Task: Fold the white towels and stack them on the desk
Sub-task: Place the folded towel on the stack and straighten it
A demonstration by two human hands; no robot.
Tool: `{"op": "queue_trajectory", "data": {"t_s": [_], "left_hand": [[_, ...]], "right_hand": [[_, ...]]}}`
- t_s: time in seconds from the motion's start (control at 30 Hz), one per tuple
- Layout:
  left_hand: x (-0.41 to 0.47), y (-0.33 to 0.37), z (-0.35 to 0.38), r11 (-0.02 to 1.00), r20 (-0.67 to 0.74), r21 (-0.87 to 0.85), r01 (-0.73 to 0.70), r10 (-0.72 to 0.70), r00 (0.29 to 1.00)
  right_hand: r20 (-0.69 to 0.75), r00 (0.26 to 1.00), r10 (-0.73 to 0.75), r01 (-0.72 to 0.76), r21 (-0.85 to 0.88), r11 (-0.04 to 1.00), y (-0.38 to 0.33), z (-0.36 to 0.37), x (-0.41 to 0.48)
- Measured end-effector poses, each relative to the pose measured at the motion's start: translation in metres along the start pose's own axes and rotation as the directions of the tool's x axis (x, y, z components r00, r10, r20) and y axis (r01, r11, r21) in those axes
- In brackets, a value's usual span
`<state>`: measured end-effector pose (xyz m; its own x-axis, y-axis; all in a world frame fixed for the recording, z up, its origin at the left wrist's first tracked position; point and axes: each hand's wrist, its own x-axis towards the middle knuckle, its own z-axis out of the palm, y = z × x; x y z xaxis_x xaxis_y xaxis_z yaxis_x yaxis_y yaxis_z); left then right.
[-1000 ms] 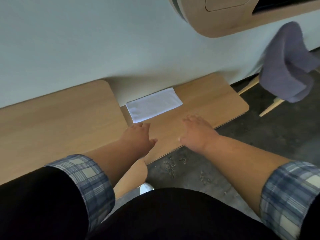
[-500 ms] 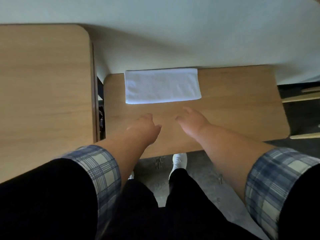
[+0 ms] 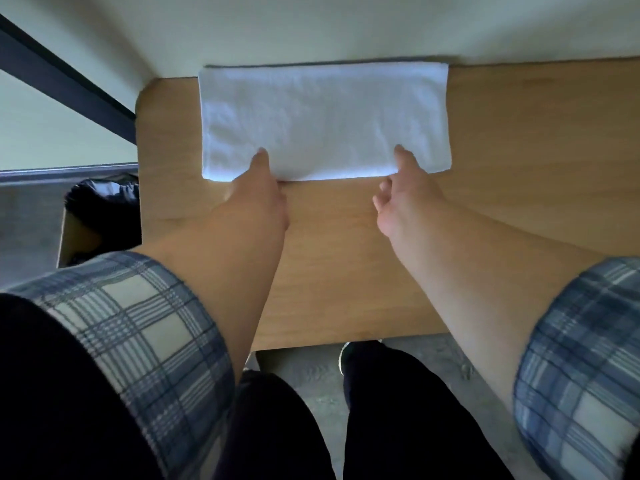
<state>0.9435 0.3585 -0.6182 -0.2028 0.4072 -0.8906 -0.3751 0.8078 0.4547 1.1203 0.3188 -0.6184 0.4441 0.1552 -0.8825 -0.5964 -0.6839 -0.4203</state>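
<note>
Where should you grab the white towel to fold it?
Pinch the white towel along its near long edge, reaching from the front of the desk. It lies flat with its far edge against the wall, so the near edge is probably easiest to lift.

Plain indoor room, domestic-looking, exact kind hard to call. A light wooden desk [image 3: 346,271] sits under the left hand [image 3: 256,199] and right hand [image 3: 405,195], butted against a pale painted wall [image 3: 311,26] just beyond them. Folded white towel [image 3: 322,119] at the fingertips. Bare grey floor [image 3: 311,372] back behind the wrists, and a cardboard box [image 3: 74,237] well off to the left hand's left.
</note>
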Motion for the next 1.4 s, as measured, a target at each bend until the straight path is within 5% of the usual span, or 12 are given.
{"op": "queue_trajectory", "data": {"t_s": [0.1,0.2,0.33,0.47,0.57,0.7,0.93,1.03,1.1,1.2,1.33,1.4], "left_hand": [[0.011,0.005,0.015,0.987,-0.021,-0.159,-0.002,-0.001,1.0],[0.022,0.01,0.025,0.991,-0.041,-0.131,-0.034,0.028,0.999],[0.027,0.016,0.023,0.982,-0.102,0.113,-0.153,0.165,0.981],[-0.011,0.024,0.02,0.832,-0.127,0.391,-0.393,0.472,0.872],[-0.056,0.037,0.009,0.694,-0.006,0.534,-0.483,0.574,0.819],[-0.136,0.048,-0.006,0.523,0.196,0.665,-0.533,0.567,0.8],[-0.285,0.1,-0.029,0.566,0.369,0.542,-0.622,0.504,0.781],[-0.341,0.124,-0.045,0.477,0.392,0.592,-0.649,0.533,0.749],[-0.367,0.135,-0.054,0.399,0.398,0.62,-0.675,0.582,0.709],[-0.395,0.141,-0.071,0.285,0.365,0.578,-0.764,0.747,0.555],[-0.41,0.145,-0.101,0.275,0.191,0.606,-0.747,0.861,0.472],[-0.414,0.148,-0.124,0.253,0.14,0.65,-0.717,0.887,0.44]], "right_hand": [[-0.002,1.0,-0.014,0.014,0.027,1.0,-0.013,0.008,0.016],[0.015,1.0,-0.027,0.024,0.141,0.99,-0.027,0.012,0.029],[0.022,0.982,-0.189,0.19,-0.028,0.981,-0.044,0.016,0.034],[-0.081,0.894,-0.441,0.426,-0.155,0.892,-0.041,0.016,0.005],[0.149,0.816,-0.558,0.569,-0.375,0.732,-0.036,0.008,-0.043],[0.42,0.736,-0.531,0.677,-0.434,0.595,-0.04,-0.004,-0.128],[0.719,0.553,-0.42,0.72,-0.159,0.676,-0.07,-0.014,-0.275],[0.811,0.411,-0.416,0.788,-0.087,0.609,-0.092,-0.023,-0.34],[0.835,0.347,-0.427,0.83,-0.062,0.555,-0.102,-0.023,-0.371],[0.845,0.328,-0.421,0.856,-0.078,0.511,-0.108,-0.019,-0.402],[0.883,0.31,-0.351,0.855,-0.097,0.51,-0.093,-0.007,-0.438],[0.902,0.25,-0.351,0.9,-0.083,0.428,-0.075,0.004,-0.46]]}}
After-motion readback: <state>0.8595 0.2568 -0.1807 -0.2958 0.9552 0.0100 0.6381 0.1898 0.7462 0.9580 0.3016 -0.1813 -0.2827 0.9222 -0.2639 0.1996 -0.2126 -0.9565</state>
